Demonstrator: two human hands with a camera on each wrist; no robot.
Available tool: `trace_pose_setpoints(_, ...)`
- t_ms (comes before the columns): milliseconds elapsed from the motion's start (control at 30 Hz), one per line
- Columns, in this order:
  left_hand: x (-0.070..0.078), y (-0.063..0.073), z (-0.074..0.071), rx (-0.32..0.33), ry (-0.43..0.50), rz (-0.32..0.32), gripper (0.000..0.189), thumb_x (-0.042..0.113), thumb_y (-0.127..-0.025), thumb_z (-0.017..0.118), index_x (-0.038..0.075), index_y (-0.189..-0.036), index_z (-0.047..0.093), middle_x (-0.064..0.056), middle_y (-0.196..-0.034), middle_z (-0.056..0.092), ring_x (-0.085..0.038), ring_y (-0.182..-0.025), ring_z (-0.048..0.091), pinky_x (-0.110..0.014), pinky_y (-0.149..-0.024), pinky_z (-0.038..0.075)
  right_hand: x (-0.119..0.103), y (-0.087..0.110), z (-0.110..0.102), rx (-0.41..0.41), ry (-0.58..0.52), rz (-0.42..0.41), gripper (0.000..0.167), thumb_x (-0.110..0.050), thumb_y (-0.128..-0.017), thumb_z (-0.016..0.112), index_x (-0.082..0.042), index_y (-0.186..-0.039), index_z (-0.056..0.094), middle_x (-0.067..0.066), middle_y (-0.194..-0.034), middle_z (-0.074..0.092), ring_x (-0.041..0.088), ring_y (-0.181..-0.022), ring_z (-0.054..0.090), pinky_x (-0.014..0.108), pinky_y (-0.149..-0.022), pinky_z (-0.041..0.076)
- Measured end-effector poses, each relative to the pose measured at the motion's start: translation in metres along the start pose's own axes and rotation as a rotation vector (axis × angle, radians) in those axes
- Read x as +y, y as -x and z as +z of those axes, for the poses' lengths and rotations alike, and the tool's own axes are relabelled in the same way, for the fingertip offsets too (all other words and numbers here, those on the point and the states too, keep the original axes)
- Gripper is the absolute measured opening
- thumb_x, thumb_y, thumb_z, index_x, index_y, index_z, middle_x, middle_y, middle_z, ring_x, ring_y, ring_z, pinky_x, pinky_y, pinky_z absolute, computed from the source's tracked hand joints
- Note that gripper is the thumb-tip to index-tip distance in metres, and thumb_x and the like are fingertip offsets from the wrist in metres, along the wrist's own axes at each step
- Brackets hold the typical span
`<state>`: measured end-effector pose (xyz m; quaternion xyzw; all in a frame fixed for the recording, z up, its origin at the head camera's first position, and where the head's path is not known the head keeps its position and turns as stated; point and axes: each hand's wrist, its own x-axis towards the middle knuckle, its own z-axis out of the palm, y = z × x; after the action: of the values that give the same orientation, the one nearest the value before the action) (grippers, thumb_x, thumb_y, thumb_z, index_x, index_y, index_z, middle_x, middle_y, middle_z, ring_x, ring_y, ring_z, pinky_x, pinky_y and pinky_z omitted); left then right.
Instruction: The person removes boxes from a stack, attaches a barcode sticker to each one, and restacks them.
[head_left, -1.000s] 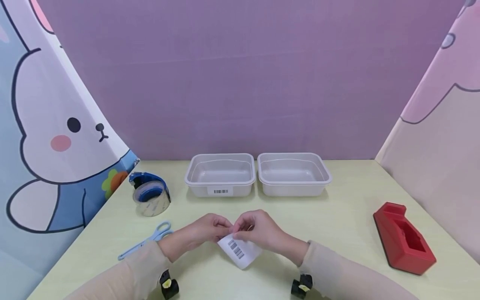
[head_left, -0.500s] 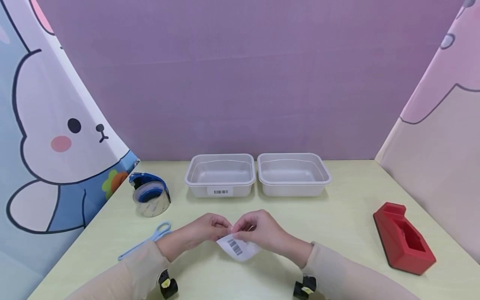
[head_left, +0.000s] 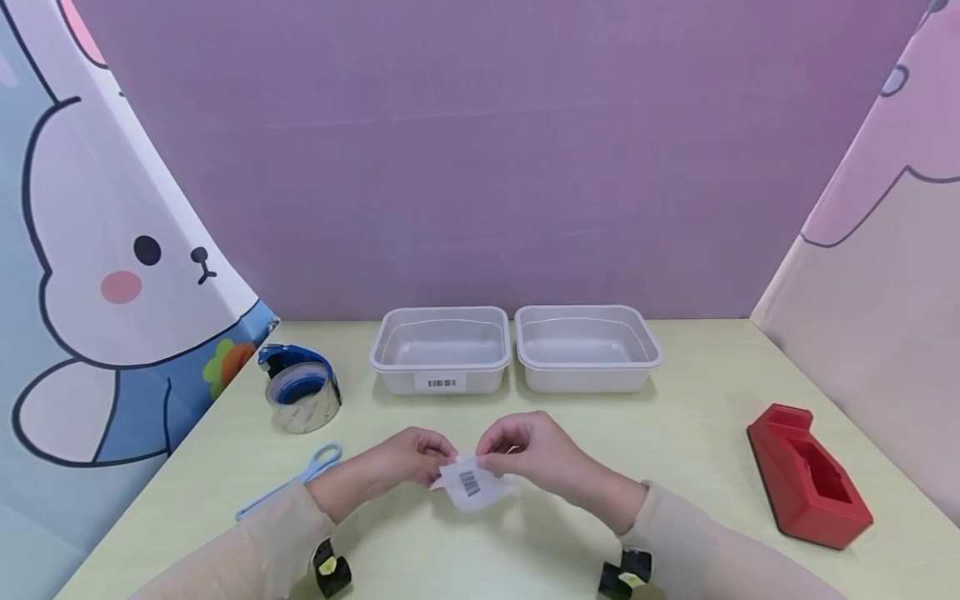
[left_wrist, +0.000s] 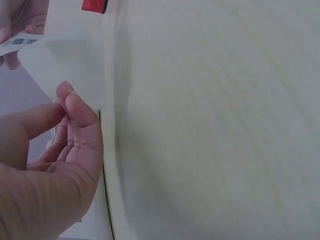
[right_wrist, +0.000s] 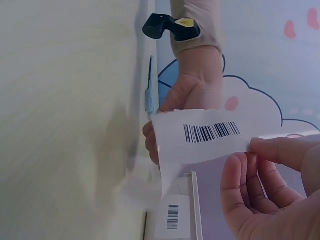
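My right hand [head_left: 536, 454] pinches one corner of a white barcode label [right_wrist: 212, 132] between thumb and index finger. The label is partly lifted off its translucent backing sheet [left_wrist: 75, 60], which hangs below and behind it. Left of it, my left hand [head_left: 408, 458] pinches the edge of that backing sheet, its other fingers curled in. In the right wrist view the label stretches across in front of the left hand, covering part of it. Both hands hold the label and sheet over the table [head_left: 697, 467], in front of two plastic boxes.
The left white box [head_left: 480, 381] carries a barcode label on its front; the right box [head_left: 588, 381] shows none. A blue tape dispenser with clear tape [head_left: 303, 400] stands at left, with light-blue scissors [head_left: 300, 479] near the left forearm. A red tape holder [head_left: 810, 479] sits far right.
My right hand has moved slightly right and up, away from the left hand. The label has come partly apart from its backing, and the fingertips that were together are now separated.
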<state>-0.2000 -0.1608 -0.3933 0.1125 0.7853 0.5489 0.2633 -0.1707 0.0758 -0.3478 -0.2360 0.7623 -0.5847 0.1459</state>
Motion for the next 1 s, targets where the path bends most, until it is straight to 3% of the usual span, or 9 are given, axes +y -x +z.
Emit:
trace_pose_setpoints(667,-0.002,0.003,0.0,0.028,-0.069,-0.004,0.015,0.006,-0.093,0.061,-0.005,-0.101,0.065,0.002,-0.078,0.064,-0.008,-0.067,0.057,-0.021,-0.062,0.05,0.007,0.006,-0.028,0.019,-0.19,0.055,0.026,-0.011,-0.086,0.071,0.009,-0.101,0.063,-0.002,-0.085,0.069,0.013,-0.077,0.064,0.03,-0.079,0.056)
trace_pose_setpoints(1000,-0.004,0.006,-0.004,0.013,-0.134,0.026,0.013,0.005,-0.091,0.063,-0.006,-0.097,0.065,0.002,-0.074,0.063,-0.008,-0.065,0.058,-0.021,-0.06,0.05,0.007,0.009,-0.044,0.097,-0.26,0.09,0.016,-0.007,-0.089,0.067,0.003,-0.1,0.062,-0.001,-0.087,0.067,0.013,-0.08,0.065,0.028,-0.081,0.056)
